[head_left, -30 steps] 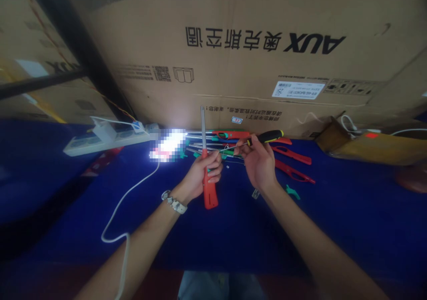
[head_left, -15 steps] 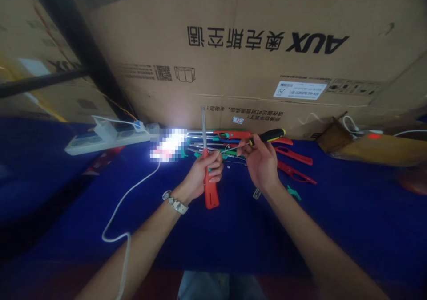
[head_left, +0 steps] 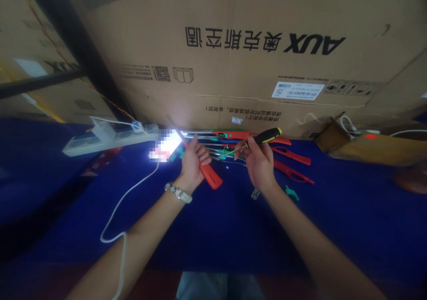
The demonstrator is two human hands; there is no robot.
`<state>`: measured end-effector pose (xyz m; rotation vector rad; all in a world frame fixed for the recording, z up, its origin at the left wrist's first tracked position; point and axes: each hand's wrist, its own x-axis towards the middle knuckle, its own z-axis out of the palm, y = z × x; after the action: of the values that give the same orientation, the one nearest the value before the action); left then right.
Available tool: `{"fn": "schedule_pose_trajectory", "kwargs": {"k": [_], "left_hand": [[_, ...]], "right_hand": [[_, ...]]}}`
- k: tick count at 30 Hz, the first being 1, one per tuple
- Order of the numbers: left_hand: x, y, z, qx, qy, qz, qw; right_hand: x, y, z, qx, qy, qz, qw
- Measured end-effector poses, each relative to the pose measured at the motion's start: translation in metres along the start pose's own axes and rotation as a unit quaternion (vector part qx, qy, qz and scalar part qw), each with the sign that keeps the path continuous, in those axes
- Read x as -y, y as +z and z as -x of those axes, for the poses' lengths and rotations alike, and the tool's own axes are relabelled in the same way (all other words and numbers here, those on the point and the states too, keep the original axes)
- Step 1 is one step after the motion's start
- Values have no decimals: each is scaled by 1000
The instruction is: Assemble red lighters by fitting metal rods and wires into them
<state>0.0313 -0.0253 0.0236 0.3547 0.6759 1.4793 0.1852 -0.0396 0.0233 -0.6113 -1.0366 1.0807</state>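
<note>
My left hand (head_left: 193, 162) is closed round a red long-necked lighter (head_left: 211, 175). The lighter's body slants down to the right below the fingers; its metal neck is blurred and points up to the left. In my right hand (head_left: 260, 164) is a screwdriver with a black and yellow handle (head_left: 267, 136), its thin shaft pointing left and down. Behind both hands lie several more lighters, one with an orange-red body (head_left: 235, 135). A red lighter shell (head_left: 293, 173) rests right of my right hand, near a small green plastic piece (head_left: 292, 192).
A bright pixelated screen (head_left: 166, 146) with a white cable stands left of my left hand. Further left is a white power strip (head_left: 110, 140). A large cardboard box (head_left: 233, 82) rises behind the blue tabletop (head_left: 216, 237). An open carton (head_left: 367, 146) sits at the right.
My left hand has shifted left and up and turned the lighter, so its neck now tips left instead of standing upright. The screwdriver's tip is now apart from my left hand.
</note>
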Motion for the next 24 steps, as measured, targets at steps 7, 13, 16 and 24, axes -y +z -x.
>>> {"fn": "schedule_pose_trajectory", "kwargs": {"k": [7, 13, 16, 24], "left_hand": [[3, 11, -25, -80, 81, 51, 992], [4, 8, -23, -80, 106, 61, 989], [2, 7, -21, -85, 114, 66, 988], [-1, 5, -18, -84, 139, 65, 985]], "right_hand": [[-3, 1, 9, 35, -20, 64, 997], [-3, 0, 12, 46, -44, 105, 992], [-2, -1, 12, 52, -52, 106, 992], [-2, -1, 12, 55, -34, 135, 989]]}}
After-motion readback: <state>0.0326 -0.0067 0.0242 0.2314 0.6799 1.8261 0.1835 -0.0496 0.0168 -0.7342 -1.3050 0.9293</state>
